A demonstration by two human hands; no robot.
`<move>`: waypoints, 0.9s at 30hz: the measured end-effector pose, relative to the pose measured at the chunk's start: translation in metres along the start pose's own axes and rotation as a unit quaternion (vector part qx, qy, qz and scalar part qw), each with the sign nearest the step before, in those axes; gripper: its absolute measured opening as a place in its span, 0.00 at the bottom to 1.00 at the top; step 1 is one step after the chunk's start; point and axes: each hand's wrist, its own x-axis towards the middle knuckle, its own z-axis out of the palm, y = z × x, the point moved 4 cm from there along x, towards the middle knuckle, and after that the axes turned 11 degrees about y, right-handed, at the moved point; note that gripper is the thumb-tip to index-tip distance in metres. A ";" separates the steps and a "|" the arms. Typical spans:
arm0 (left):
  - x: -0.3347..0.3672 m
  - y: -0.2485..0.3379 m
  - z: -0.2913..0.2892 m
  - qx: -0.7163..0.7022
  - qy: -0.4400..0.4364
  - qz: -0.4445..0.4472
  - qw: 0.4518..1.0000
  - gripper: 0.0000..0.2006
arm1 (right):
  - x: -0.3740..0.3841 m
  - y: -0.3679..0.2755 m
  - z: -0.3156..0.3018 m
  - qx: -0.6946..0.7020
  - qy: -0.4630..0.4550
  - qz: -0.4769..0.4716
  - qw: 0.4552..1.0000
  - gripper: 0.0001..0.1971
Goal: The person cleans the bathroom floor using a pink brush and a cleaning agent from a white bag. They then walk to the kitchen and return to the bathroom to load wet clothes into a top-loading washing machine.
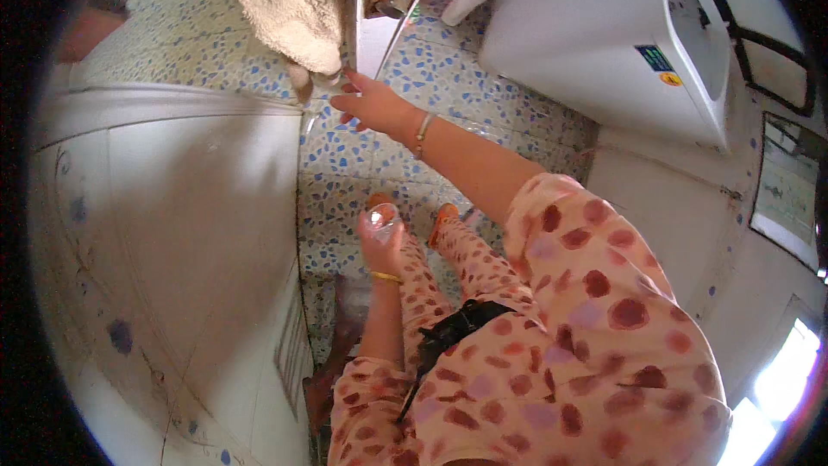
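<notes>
My left hand [379,250] is low in front of my body, its fingers wrapped round a clear, shiny, cup-like thing [382,218]. Glare hides its exact kind. My right hand [377,107] reaches forward with its fingers apart and nothing visible in them. Its fingertips are close to the lower end of a white upright panel [373,47] and a small whitish piece below a beige fluffy towel [289,9]. Whether they touch either one I cannot tell.
A large white panelled surface [190,207] fills the left side. At upper right stands a big white appliance [578,26], with a white bottle with a pink cap [468,0] beside it. Blue-speckled floor tiles [414,155] lie below; a framed sheet [787,181] hangs at right.
</notes>
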 end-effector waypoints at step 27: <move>0.052 0.086 0.044 -0.002 0.127 -0.048 0.991 0.38 | 0.051 0.237 -0.135 -0.369 0.048 -0.060 0.926 0.26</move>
